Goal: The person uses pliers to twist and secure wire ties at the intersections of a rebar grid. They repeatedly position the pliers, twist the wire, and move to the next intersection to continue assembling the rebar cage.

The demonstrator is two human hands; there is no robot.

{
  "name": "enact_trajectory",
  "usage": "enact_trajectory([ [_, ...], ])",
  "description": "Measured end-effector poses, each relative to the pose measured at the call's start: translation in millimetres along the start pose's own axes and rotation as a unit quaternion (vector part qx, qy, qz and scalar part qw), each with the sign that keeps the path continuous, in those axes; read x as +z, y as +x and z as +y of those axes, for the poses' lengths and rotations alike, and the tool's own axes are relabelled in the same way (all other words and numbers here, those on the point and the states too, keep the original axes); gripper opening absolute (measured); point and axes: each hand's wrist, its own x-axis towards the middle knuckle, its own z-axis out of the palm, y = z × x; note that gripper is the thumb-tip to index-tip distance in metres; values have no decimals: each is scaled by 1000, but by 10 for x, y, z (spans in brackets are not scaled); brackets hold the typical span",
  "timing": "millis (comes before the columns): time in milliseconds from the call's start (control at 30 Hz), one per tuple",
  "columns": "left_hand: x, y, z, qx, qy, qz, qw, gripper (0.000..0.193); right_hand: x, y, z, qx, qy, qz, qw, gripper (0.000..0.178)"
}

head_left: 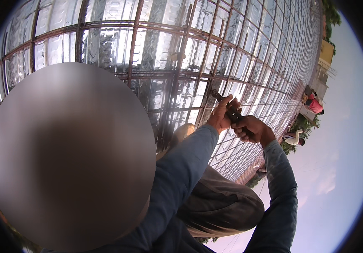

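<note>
My left hand (220,117) is closed around the middle of a dark metal hand tool (219,97), its thumb lying along the shaft. The tool is slim, with a knobbed head that points toward the rebar mesh (177,75); its exact kind I cannot make out. Just to the right, my right hand (252,128) is wrapped round the tool's lower end, fingers curled in. Both hands are close together, in front of the mesh in this view. Whether the tool's head touches a bar cannot be seen.
Rusty bars cross in a grid over shiny ribbed metal sheets (158,48). My bent knee (232,202) and a shoe (183,131) are near my arms. Two people, one in red (314,104) and one in white (293,138), are farther off. A round blur hides the left side.
</note>
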Motion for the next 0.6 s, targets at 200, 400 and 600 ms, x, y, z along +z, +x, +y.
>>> enact_trajectory([
  [200, 75, 169, -139, 64, 16, 120, 991, 34, 518, -236, 15, -226, -591, 364, 683, 18],
  [400, 80, 660, -29, 112, -39, 132, 984, 28, 340, 29, -158, -264, -698, 389, 540, 18],
  [600, -51, 73, -167, 3, 12, 52, 999, 31, 3, -83, -90, 57, -113, 20, 992, 17],
])
